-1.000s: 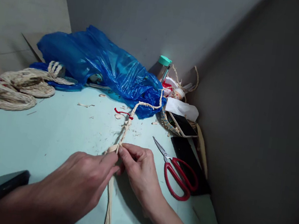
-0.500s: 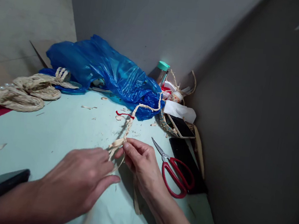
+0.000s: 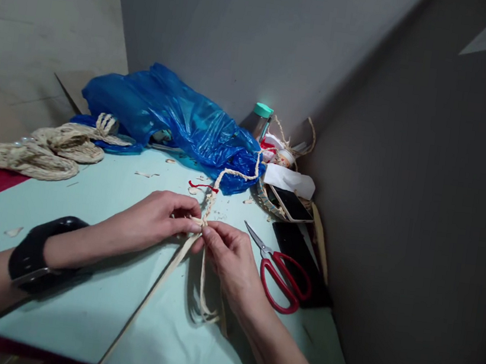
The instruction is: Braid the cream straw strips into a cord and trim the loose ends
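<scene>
1. Head view, the only one on my feed: a pale braid (image 3: 210, 201) lies along the middle of the table (image 3: 117, 320), its working end between both hands. Its far part bends over the blue bag (image 3: 175, 113) near the far edge; what fixes it there I can't make out.
2. Right hand (image 3: 228, 260): thumb and forefinger are pressed together on the working end. They were pinching there half a second ago too, which I judge keeps the finished weave from loosening.
3. Left hand (image 3: 166, 220): it was lower, nearer the near edge, with its thumb stretched away; now it has come up just beside the right. Its thumb and forefinger are almost closed, with strands (image 3: 194, 220) caught between the tips. The remaining fingers curl out of my sight.
4. One long strand (image 3: 158, 281) now shows clearly, running from the pinch down past the near edge, while slack lengths (image 3: 202, 284) hang under the right hand. I take it the strands have been parted for the plaiting.
5. Beside the right edge, red-handled scissors (image 3: 278, 273) lie near the right hand. A red string (image 3: 202, 186) meets the braid farther up; whether it is knotted I can't tell.
</scene>
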`<action>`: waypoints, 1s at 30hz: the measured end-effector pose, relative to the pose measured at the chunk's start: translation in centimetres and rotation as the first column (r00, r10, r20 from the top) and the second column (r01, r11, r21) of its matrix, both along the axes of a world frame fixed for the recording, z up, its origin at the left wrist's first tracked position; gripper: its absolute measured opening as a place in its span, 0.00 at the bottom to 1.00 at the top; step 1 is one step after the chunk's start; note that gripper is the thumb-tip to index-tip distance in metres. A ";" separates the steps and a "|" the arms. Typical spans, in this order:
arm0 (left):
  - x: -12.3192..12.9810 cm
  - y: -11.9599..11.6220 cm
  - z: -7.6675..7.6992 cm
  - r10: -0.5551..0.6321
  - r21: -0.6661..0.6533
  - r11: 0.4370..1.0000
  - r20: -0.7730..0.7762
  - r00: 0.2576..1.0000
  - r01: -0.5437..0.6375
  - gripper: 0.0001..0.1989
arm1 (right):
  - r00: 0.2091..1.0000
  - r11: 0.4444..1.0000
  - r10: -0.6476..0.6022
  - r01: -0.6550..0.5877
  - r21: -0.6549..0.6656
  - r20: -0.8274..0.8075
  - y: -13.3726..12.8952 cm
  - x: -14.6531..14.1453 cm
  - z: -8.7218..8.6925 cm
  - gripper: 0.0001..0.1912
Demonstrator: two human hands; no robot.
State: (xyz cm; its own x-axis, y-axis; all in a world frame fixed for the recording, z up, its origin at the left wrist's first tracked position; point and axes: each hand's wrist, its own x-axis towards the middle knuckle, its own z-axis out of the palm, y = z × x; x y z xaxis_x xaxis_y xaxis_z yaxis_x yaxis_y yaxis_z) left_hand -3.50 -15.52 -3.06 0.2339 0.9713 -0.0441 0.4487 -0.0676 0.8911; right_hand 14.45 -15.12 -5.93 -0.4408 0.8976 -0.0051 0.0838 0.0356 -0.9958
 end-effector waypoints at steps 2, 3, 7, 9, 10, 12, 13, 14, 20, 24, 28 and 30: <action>-0.3 0.3 0.4 0.005 0.004 1.000 -0.013 1.000 -0.005 0.10 | 0.999 1.000 0.005 -0.007 0.030 0.043 0.0 0.1 0.1 0.18; -0.3 0.4 0.4 0.012 -0.005 1.000 -0.007 1.000 -0.012 0.10 | 0.998 0.999 0.014 -0.015 0.030 0.054 0.0 0.1 0.1 0.18; -0.1 0.1 -0.9 0.109 -0.132 0.987 0.114 0.987 -0.094 0.07 | 0.998 0.997 0.046 -0.048 -0.064 -0.033 0.1 0.1 -0.2 0.18; 0.2 -0.5 -1.7 0.175 -0.215 0.968 0.219 0.960 -0.128 0.11 | 0.993 0.992 0.064 -0.074 -0.105 -0.097 0.0 0.0 -0.3 0.18; 0.4 -0.8 -2.0 0.204 -0.248 0.959 0.266 0.942 -0.138 0.12 | 0.991 0.991 0.073 -0.085 -0.108 -0.115 -0.1 -0.1 -0.4 0.18; 0.7 -1.5 -2.3 0.227 -0.336 0.938 0.390 0.892 -0.091 0.11 | 0.989 0.992 0.087 -0.097 -0.084 -0.118 -0.2 -0.3 -0.3 0.17; 0.8 -1.8 -2.4 0.230 -0.382 0.923 0.462 0.857 -0.042 0.11 | 0.991 0.994 0.087 -0.093 -0.057 -0.099 -0.3 -0.4 -0.3 0.17; 0.9 -2.0 -2.5 0.230 -0.427 0.904 0.532 0.815 0.023 0.11 | 0.995 0.996 0.081 -0.083 -0.025 -0.065 -0.4 -0.4 -0.2 0.17; 1.1 -2.1 -3.1 0.257 -0.499 0.855 0.645 0.720 0.141 0.15 | 0.984 0.992 0.065 -0.083 0.098 0.169 -0.8 -0.1 0.6 0.14; 0.9 -1.8 -3.2 0.265 -0.483 0.874 0.581 0.770 0.063 0.14 | 0.940 0.978 0.079 -0.138 0.157 0.333 -1.2 0.3 1.0 0.12; 0.9 -1.9 -3.0 0.346 -0.534 0.846 0.519 0.782 -0.020 0.09 | 0.790 0.942 0.006 -0.210 0.261 0.613 -1.9 0.2 1.1 0.09; 0.9 -1.9 -2.9 0.349 -0.543 0.839 0.489 0.799 -0.034 0.09 | 0.691 0.921 -0.060 -0.240 0.308 0.720 -2.2 0.2 1.3 0.08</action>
